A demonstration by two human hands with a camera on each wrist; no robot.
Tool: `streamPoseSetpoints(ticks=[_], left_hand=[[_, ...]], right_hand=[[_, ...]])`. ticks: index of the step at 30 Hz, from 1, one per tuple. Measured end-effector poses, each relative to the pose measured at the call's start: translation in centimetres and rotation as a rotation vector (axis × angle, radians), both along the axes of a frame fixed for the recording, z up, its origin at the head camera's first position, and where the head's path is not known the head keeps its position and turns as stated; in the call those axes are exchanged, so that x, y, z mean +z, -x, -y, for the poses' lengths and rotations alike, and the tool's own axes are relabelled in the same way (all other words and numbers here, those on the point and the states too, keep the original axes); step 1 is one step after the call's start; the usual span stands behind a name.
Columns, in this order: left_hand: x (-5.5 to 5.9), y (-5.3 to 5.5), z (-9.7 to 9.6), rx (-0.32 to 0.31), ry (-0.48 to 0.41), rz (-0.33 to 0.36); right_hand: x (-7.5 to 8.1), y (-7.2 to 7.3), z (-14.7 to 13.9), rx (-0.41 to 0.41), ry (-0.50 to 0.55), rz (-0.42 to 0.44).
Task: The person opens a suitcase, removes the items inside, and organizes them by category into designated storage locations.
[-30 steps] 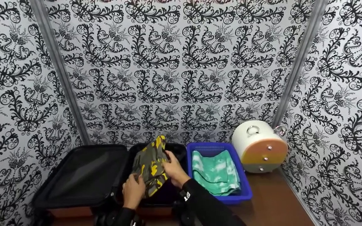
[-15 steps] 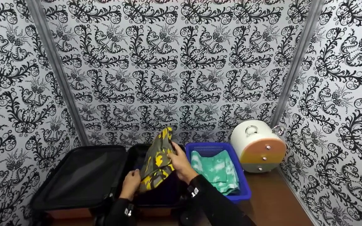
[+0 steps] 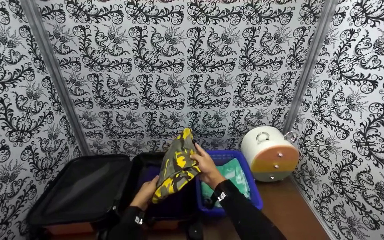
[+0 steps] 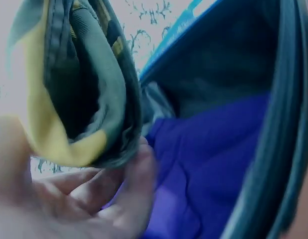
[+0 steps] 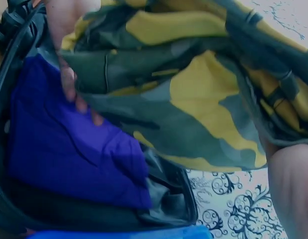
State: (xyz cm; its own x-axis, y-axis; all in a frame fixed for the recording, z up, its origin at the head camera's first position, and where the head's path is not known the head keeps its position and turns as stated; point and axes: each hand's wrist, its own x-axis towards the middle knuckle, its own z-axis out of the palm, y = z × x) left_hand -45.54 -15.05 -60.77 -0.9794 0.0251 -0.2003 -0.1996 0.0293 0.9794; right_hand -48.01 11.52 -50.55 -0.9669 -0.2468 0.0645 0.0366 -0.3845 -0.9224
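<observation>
Both hands hold a folded pair of yellow, grey and black camouflage pants [image 3: 177, 163], raised over the open suitcase [image 3: 135, 173]. My left hand [image 3: 147, 191] grips the lower left end; in the left wrist view its fingers [image 4: 139, 184] curl under the fold. At the upper right edge, my right hand [image 3: 208, 166] pinches the cloth, with the thumb on the near face. The right wrist view shows layered folds and what look like belt loops. Beneath, a folded purple cloth [image 5: 69, 134] lies inside the suitcase.
The suitcase's black lid half [image 3: 82, 190] lies open at left. Right of the suitcase stands a blue basket [image 3: 257, 200] holding green-and-white tie-dye cloth [image 3: 235, 173]. Behind it is a white round drawer box [image 3: 268, 153] on the brown table [image 3: 288, 210]. Patterned walls [image 3: 165, 83] enclose the back and sides.
Both hands have lifted the camouflage pants and carried them rightward, from inside the suitcase toward the blue basket. The right forearm now overlaps the basket. The camera view has shifted slightly.
</observation>
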Motion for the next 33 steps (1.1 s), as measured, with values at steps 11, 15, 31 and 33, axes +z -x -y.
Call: streamPoseSetpoints(ticks=[11,15,31,33], left_hand=[[4.0,1.4,-3.9,-0.024,0.103,-0.297],[5.8,1.6,-5.9,0.016,0.336,-0.483],[7.9,1.3,-12.7,-0.118,0.442,-0.575],[7.1,1.2,-13.7,-0.125,0.439,-0.587]], right_hand=[[0.5,1.2,-6.4,-0.098,-0.292,0.051],[0.5,1.2,-9.1,-0.164,-0.409,0.123],[-2.8,1.2,-14.2,-0.429,-0.602,0.015],[-3.8,1.2,-14.8,-0.459,-0.642,0.023]])
